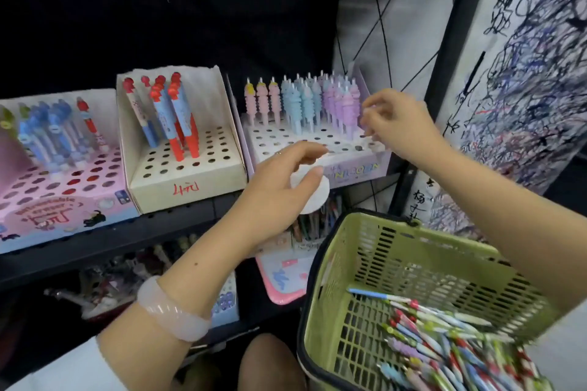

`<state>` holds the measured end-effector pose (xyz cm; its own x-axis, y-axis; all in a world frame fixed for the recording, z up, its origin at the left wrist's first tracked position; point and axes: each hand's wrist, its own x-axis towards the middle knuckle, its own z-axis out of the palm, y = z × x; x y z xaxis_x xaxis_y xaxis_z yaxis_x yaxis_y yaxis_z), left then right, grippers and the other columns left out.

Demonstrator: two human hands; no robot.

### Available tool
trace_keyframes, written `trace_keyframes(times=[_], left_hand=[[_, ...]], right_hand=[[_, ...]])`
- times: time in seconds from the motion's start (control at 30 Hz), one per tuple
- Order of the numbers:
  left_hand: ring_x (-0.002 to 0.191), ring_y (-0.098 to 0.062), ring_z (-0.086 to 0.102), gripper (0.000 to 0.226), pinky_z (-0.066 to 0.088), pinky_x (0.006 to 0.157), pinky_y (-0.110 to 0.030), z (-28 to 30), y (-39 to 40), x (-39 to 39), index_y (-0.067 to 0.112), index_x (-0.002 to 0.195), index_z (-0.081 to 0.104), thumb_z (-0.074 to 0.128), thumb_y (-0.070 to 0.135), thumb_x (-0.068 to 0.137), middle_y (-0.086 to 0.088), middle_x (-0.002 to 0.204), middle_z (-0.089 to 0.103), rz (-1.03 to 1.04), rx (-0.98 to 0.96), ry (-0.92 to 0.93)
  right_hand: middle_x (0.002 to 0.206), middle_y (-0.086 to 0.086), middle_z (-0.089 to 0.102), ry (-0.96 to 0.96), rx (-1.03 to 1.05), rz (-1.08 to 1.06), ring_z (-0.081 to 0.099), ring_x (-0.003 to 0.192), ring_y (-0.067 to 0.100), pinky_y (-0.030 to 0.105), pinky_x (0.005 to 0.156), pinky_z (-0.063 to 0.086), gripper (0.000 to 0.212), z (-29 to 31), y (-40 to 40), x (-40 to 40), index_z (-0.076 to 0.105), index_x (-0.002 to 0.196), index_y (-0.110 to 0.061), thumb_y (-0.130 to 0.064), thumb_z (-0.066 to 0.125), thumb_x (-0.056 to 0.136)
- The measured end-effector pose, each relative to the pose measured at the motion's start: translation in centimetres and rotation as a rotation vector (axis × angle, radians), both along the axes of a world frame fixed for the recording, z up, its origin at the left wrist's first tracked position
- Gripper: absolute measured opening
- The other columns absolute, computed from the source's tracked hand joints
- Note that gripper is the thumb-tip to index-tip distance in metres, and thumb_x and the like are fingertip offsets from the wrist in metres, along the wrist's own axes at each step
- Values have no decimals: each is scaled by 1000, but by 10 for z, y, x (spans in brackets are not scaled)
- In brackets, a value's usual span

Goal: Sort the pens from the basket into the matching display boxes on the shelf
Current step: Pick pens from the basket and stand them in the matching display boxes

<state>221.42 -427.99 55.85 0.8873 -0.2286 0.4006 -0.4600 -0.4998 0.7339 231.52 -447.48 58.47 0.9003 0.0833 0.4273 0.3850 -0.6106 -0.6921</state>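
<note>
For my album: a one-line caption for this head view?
Right hand places a purple pen at the pastel display box, green basket below.

bare forearms, a pale pink bangle (173,311) on the left wrist, a thin ring (278,153) on the left hand (279,194)

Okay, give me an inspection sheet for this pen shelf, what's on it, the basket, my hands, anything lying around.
Surface: dark shelf carrying three display boxes.
Job's things: green basket with many mixed pens; unicorn box with pink, blue and purple pens upright at the back, front holes free; cream box with a few red-blue pens; pink box with blue pens.
Clutter: more pens on the lower shelf.
Grippers: left hand hovers at the unicorn box front, holding nothing; right hand at the purple row, fingertips pinched, contents blurred.
Cables: nothing seen.
Surroundings: scribbled test paper at right.
</note>
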Motion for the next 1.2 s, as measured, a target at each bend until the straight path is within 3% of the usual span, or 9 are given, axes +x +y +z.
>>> trace_keyframes(times=[0.2,0.3,0.4,0.57,0.77,0.9,0.97,1.07,1.2], left_hand=[[105,0,53,26,39,90,-10,-64,-53,-10,17,119,56,49,15,95,8,114,59,-242,84,176],[109,-3,51,28,39,90,-15,-107,-71,-8,19,123,54,47,20,96,10,117,55,-285,198,289],[104,0,47,30,35,83,-12,-141,-86,-6,22,126,52,44,25,97,13,116,51,-313,301,391],[100,-2,47,30,35,70,-4,-175,-101,-5,26,125,51,43,30,97,15,110,51,-349,399,499],[104,-6,51,30,43,83,-24,-189,-108,-7,28,125,51,44,33,96,7,122,55,-363,427,562],[102,-6,53,30,44,81,-21,-189,-108,-7,28,125,51,44,32,97,5,123,55,-365,410,574],[101,-15,58,30,49,81,-27,-188,-109,-8,29,126,51,43,32,96,6,124,55,-366,404,591],[101,-32,61,29,52,85,-45,-184,-108,-11,31,124,50,43,32,96,7,119,56,-364,398,628],[104,-34,60,28,51,86,-47,-181,-106,-12,31,123,51,43,31,97,7,117,57,-363,377,654]], right_hand=[[75,-2,67,126,-9,208,61,59,1,15,59,51,12,-65,-44,-59,58,89,-20,-10,51,93],[91,4,69,300,-350,147,59,71,-1,7,62,40,10,-132,-83,-74,61,98,-16,-14,53,92],[107,7,64,600,-695,153,60,95,20,20,73,40,22,-199,-119,-89,57,111,-10,-20,52,92],[126,13,55,1015,-1039,382,55,108,30,37,89,47,51,-266,-133,-126,46,127,-8,-42,53,91],[144,19,22,847,-1287,426,21,134,41,55,107,25,86,-301,-129,-157,16,146,-16,-49,61,80],[145,14,18,806,-1186,357,21,134,35,56,110,16,89,-315,-133,-170,14,145,-20,-46,65,77],[146,12,17,829,-1159,364,22,134,34,55,110,19,90,-316,-134,-170,14,144,-21,-45,66,76],[136,13,31,834,-1157,365,31,127,32,54,108,20,85,-317,-130,-164,21,141,-17,-41,67,75],[117,11,53,801,-1144,367,50,109,30,49,103,21,73,-317,-129,-161,22,140,-15,-28,60,80]])
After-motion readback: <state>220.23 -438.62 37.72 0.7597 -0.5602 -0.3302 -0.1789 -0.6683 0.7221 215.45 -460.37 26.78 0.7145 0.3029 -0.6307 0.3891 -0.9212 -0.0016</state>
